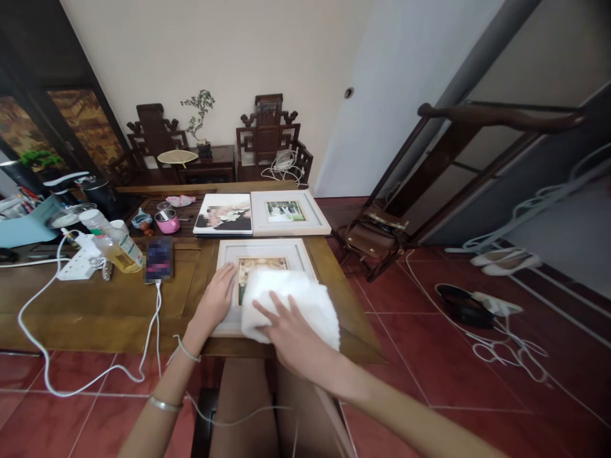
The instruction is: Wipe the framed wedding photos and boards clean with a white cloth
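Observation:
A white picture frame (267, 249) lies flat near the front edge of the wooden table (95, 305). My left hand (216, 299) rests flat on the frame's left border, fingers stretched out. My right hand (286, 331) presses a white cloth (305, 296) down on the frame's glass, fingers spread over the cloth. The cloth hides most of the picture.
Behind lie a second white frame (289, 213) and an unframed photo print (223, 214). A phone (158, 259) on a white cable, a bottle (119, 251), a power strip (79, 262) and a pink cup (167, 221) sit to the left. Shoes and cables lie on the red tile floor at right.

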The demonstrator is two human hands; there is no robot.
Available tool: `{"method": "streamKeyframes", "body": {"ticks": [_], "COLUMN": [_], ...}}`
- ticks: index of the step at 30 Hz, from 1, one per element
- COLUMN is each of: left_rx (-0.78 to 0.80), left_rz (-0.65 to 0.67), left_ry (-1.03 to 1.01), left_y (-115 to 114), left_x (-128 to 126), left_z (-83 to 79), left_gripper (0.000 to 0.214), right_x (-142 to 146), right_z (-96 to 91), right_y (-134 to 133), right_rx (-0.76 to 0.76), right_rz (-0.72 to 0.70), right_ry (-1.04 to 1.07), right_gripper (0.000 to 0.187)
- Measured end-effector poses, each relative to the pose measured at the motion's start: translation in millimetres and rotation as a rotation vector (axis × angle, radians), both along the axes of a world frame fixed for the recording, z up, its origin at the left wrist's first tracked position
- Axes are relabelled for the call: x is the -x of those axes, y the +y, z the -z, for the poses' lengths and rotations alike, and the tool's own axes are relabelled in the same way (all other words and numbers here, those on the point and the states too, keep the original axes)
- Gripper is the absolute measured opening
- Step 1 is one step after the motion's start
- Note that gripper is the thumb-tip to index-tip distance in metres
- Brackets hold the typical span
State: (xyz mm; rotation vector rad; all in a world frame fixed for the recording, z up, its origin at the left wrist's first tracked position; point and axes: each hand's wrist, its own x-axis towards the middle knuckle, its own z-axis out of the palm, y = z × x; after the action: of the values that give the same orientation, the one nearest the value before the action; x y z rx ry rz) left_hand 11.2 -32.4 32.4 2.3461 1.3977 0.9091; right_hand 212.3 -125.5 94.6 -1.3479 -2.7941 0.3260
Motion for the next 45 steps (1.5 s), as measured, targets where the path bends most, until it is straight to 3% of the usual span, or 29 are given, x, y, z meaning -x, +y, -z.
{"method": "streamKeyframes", "body": {"ticks": [4, 7, 11, 15, 17, 20, 25, 28, 32, 36, 38, 41, 45], "left_rx": [-0.014, 0.011, 0.008, -0.013, -0.041, -0.056, -0.044, -0.047, -0.045, -0.023, -0.011, -0.014, -0.029], "left_rz": [0.007, 0.033, 0.036, 0.021, 0.006, -0.009, -0.016, -0.015, -0.025, -0.02, -0.001, 0.001, -0.021], "left_ry": [0.075, 0.128, 0.167, 0.158, 0.128, 0.099, 0.086, 0.072, 0.069, 0.081, 0.083, 0.094, 0.105], "left_y": [4, 4, 5, 8, 9, 9, 7, 7, 5, 1, 1, 1, 4], "left_x": [2, 3, 3, 4, 5, 4, 1, 0, -2, 0, 1, 2, 1], "left_z": [7.5, 8.0, 7.9, 11.9, 14.5, 16.7, 14.3, 12.1, 8.4, 2.9, 1.2, 2.6, 8.2], "left_gripper": [0.056, 0.064, 0.069, 0.069, 0.071, 0.071, 0.065, 0.064, 0.06, 0.056, 0.057, 0.058, 0.06], "right_x": [-50, -81, -98, -90, -83, -79, -87, -83, -41, 25, 44, 36, -30], "right_z": [9.0, 14.0, 17.6, 14.3, 11.4, 11.2, 19.9, 19.8, 12.0, 6.4, 8.1, 16.4, 27.3], "right_y": [-10, -1, 44, 99, 108, 87, 2, -28, -30, -21, -20, -22, -22], "right_rx": [-0.002, -0.024, -0.089, -0.128, -0.139, -0.141, -0.064, -0.001, 0.071, 0.042, 0.015, -0.023, -0.036], "right_rz": [0.097, 0.109, 0.165, 0.235, 0.221, 0.177, 0.115, 0.124, 0.153, 0.062, 0.036, 0.046, 0.158], "right_ry": [0.011, 0.106, 0.178, 0.173, 0.149, 0.122, 0.101, 0.055, 0.002, 0.044, 0.021, -0.008, 0.025], "right_gripper": [0.06, 0.064, 0.061, 0.058, 0.058, 0.059, 0.06, 0.058, 0.054, 0.04, 0.036, 0.035, 0.049]}}
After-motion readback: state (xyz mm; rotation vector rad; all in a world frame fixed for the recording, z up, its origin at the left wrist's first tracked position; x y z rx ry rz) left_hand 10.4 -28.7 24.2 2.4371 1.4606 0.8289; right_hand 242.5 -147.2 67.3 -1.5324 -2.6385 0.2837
